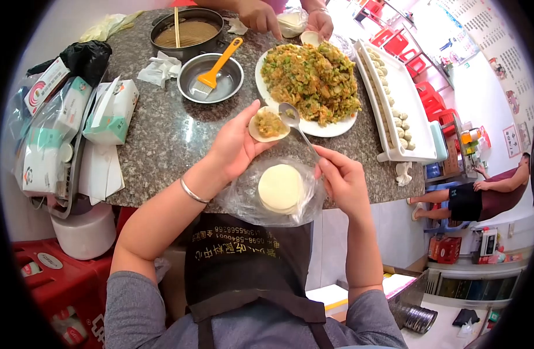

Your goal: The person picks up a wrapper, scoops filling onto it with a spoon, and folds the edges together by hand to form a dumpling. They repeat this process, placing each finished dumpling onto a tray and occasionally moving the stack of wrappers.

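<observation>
My left hand (238, 142) is closed around the edge of a round dumpling wrapper (257, 131), which carries a mound of chopped filling (269, 124). In my right hand (342, 177) is a metal spoon (304, 136), its bowl at the right edge of that wrapper. Below my hands, a stack of round wrappers (280, 187) sits on a clear plastic bag (243, 195). Just beyond the spoon, a white plate (331, 129) bears a large heap of filling (313, 81).
A metal bowl (188, 70) holds an orange brush (220, 61); behind it stands a dark pan (217, 32) with chopsticks. Rows of dumplings lie in a white tray (415, 87). Tissue packs (113, 113) are at left. A co-worker's hands (261, 17) hold a wrapper opposite. Another person (493, 192) stands right.
</observation>
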Demonstrator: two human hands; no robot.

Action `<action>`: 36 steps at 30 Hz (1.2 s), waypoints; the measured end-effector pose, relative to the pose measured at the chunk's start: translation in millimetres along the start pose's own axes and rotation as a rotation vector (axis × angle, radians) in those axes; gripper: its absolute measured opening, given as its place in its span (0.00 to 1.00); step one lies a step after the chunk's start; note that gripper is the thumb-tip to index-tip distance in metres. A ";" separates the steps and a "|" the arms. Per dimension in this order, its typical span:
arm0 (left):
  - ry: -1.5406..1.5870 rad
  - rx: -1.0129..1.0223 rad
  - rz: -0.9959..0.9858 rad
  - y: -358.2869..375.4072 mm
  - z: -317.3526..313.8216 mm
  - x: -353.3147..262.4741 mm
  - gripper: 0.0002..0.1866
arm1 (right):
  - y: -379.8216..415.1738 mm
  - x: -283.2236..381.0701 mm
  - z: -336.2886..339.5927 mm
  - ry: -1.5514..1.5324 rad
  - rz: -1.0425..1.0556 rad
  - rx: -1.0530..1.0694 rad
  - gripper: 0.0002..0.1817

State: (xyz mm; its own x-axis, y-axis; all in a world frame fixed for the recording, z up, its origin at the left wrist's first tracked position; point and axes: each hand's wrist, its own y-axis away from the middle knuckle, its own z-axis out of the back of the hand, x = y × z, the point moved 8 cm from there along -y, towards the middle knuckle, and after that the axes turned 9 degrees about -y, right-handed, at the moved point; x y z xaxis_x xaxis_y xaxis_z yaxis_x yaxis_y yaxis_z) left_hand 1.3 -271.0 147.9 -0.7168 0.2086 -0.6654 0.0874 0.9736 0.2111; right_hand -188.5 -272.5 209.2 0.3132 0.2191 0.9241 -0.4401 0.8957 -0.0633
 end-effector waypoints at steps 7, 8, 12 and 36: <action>-0.010 -0.003 -0.030 3.8 -7.7 -8.2 0.24 | -4.5 14.3 -2.0 0.021 0.094 -0.002 0.16; -0.023 0.012 -0.031 4.2 -9.1 -8.4 0.25 | -4.7 20.2 -3.7 0.150 0.162 0.012 0.16; -0.027 -0.001 -0.060 4.3 -5.2 -12.0 0.24 | -5.8 31.8 -4.2 0.377 0.254 0.022 0.16; -0.547 -0.002 -0.539 27.4 -27.6 -35.8 0.18 | -40.0 4.2 -27.8 -0.578 0.120 -0.219 0.09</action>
State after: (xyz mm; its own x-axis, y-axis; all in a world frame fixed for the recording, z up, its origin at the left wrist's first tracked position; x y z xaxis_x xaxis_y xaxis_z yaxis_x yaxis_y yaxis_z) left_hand 10.3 -254.4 197.2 -0.2159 -0.2777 -0.9361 -0.1784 0.9538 -0.2418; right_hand -146.2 -296.6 205.1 -0.2607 0.1336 0.9561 -0.2422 0.9496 -0.1987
